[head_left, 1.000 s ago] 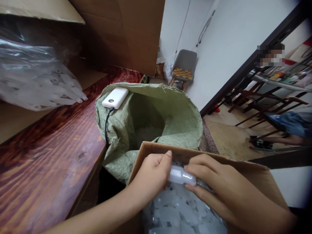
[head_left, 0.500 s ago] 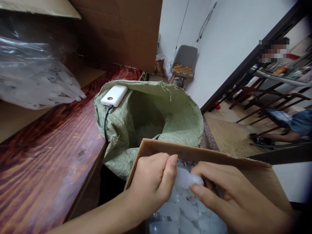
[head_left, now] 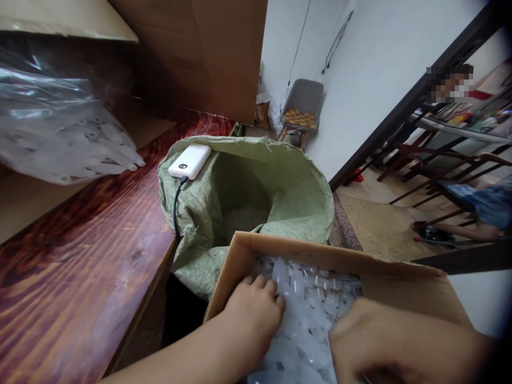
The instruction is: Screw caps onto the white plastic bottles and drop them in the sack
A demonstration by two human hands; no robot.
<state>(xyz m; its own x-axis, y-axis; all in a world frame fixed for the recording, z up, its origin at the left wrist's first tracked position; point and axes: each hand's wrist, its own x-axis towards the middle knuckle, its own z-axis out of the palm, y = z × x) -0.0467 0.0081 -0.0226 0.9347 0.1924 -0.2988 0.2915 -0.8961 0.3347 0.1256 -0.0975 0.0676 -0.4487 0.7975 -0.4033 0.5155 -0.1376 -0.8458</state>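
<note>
Many translucent white plastic pieces (head_left: 304, 298), some like small bottles or tubes, lie in an open cardboard box (head_left: 296, 246) in front of me. My left hand (head_left: 256, 314) is inside the box's left side, palm down on the pieces, with its fingers curled. Whatever may be under those fingers is hidden. My right hand (head_left: 364, 341) is lower, over the right part of the pieces. It is blurred by motion and turned so that its fingers do not show.
Behind the box stands an open green woven sack (head_left: 304, 197), with a white power bank (head_left: 190, 161) and cable on its rim. A wooden table (head_left: 100, 266) at left bears a plastic bag (head_left: 72, 128) of white tubes. A chair (head_left: 303, 101) and a person (head_left: 492, 202) are farther off.
Both hands held a translucent plastic piece between them; it no longer shows there. The hands have parted, the left lowering onto the pieces, the right moving down towards me.
</note>
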